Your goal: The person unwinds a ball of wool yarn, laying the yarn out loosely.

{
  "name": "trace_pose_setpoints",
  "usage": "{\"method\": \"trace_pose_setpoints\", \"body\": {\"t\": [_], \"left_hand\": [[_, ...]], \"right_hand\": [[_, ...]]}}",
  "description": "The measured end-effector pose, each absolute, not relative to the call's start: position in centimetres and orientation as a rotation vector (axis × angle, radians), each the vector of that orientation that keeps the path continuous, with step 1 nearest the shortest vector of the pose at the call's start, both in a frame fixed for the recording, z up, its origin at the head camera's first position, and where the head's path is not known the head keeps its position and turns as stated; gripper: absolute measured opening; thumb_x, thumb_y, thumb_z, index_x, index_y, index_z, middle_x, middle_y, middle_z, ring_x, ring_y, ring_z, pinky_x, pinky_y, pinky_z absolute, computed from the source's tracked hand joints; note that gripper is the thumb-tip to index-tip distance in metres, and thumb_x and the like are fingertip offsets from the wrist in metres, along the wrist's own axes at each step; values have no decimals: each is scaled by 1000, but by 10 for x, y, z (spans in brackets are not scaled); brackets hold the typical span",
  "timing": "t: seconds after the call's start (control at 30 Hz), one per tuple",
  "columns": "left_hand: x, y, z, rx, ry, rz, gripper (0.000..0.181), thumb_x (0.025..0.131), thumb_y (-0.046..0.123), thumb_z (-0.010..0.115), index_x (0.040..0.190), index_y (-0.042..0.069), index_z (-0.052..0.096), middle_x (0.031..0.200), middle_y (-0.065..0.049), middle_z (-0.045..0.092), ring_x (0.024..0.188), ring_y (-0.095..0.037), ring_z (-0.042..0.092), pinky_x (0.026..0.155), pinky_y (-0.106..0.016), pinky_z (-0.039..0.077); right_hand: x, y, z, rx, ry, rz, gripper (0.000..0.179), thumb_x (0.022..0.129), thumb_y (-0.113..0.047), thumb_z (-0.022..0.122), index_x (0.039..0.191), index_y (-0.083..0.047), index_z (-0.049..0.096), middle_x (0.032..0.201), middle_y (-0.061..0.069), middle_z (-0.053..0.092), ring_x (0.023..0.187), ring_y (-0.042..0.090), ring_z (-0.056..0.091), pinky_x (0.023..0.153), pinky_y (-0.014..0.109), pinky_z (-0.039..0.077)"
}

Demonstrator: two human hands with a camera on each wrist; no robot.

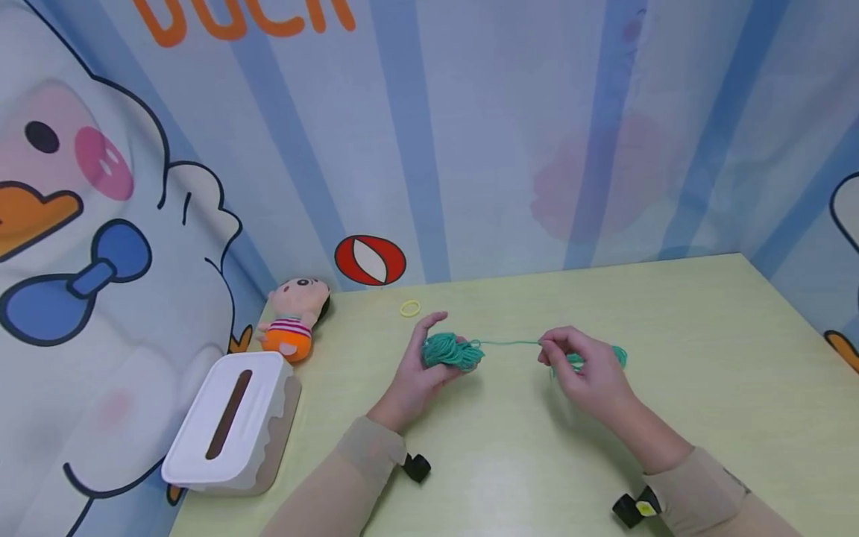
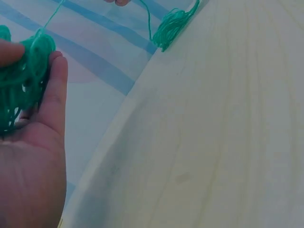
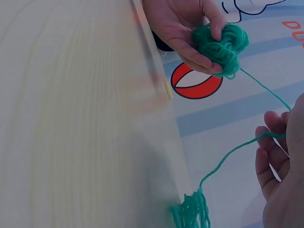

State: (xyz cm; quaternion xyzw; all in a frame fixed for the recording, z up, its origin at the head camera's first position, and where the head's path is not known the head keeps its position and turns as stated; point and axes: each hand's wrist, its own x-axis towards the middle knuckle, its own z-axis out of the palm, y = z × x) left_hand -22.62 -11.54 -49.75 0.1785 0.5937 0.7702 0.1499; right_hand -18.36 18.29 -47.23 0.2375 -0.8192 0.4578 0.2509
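Note:
A skein of green yarn [image 1: 451,352] lies in my left hand [image 1: 412,377], held between the thumb and fingers, while one finger sticks up away from it. From this skein a single strand [image 1: 510,343] runs taut to my right hand [image 1: 593,377], whose thumb and fingertips pinch it. Partly hidden behind the right hand is a second, looser bunch of green yarn [image 1: 620,356]. In the right wrist view a slack length of strand [image 3: 228,154] links the right hand to that bunch [image 3: 194,211]. Both hands are raised over the table.
On the pale wooden table [image 1: 725,358], a yellow ring [image 1: 410,308] lies beyond the left hand. A small plush doll [image 1: 295,317] and a white-lidded tissue box [image 1: 231,425] stand at the left. A printed cloth backdrop [image 1: 483,149] borders the table's back and sides.

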Motion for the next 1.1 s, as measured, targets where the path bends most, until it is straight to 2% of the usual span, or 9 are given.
{"method": "trace_pose_setpoints", "body": {"t": [0.1,0.27,0.37,0.5,0.6,0.67,0.8,0.97,1.1], "left_hand": [[-227,-116,-498,489,1848,2096,59,105,0,68,157,20,49,152,-24,53,129,-26,69,109,-41,62],[-226,-117,-498,483,2005,1995,19,110,17,67,125,6,65,148,-10,65,116,-18,72,104,-27,61],[-225,-118,-496,496,2001,1997,16,112,24,64,108,8,62,152,-6,69,121,-16,73,97,-19,59],[-224,-118,-493,514,1991,1958,30,109,26,69,92,13,49,140,-12,77,125,-18,77,91,-21,56],[-225,-118,-492,546,2062,1868,26,106,23,75,101,12,52,129,-10,81,114,-15,80,90,-23,56],[-225,-118,-493,567,2053,1839,24,107,18,74,120,9,56,126,-8,77,109,-14,79,96,-25,60],[-226,-116,-496,574,1957,1863,48,107,7,70,151,7,52,124,-10,65,102,-19,79,99,-35,66],[-226,-115,-495,574,2112,1834,26,101,7,79,126,6,71,137,-11,70,118,-21,71,107,-35,61],[-227,-114,-495,600,2105,1842,15,99,6,82,108,4,70,137,-9,76,134,-23,70,113,-33,58]], "right_hand": [[-183,183,-473,657,-2219,1254,10,102,6,71,107,-3,73,85,0,78,76,7,72,78,11,57],[-183,184,-471,645,-2221,1253,9,103,4,70,108,-2,73,86,1,78,78,8,73,79,10,57],[-183,186,-469,607,-2231,1263,10,103,5,70,109,-2,73,87,2,78,80,5,72,77,9,56],[-183,189,-465,563,-2217,1275,7,103,4,69,109,0,73,86,4,78,80,2,70,79,6,54],[-184,191,-463,547,-2184,1270,9,102,6,70,108,1,74,85,5,78,78,0,69,81,5,53],[-184,192,-462,548,-2160,1271,12,100,9,70,106,0,74,84,5,78,77,0,69,80,6,53],[-185,192,-462,577,-2137,1269,17,96,13,71,106,0,74,83,4,78,76,1,69,79,6,54],[-185,193,-463,588,-2132,1238,18,96,15,71,105,-1,74,82,3,77,75,2,70,78,5,53],[-184,196,-462,578,-2131,1226,17,96,15,71,105,1,74,82,4,77,77,0,69,78,4,53]]}}
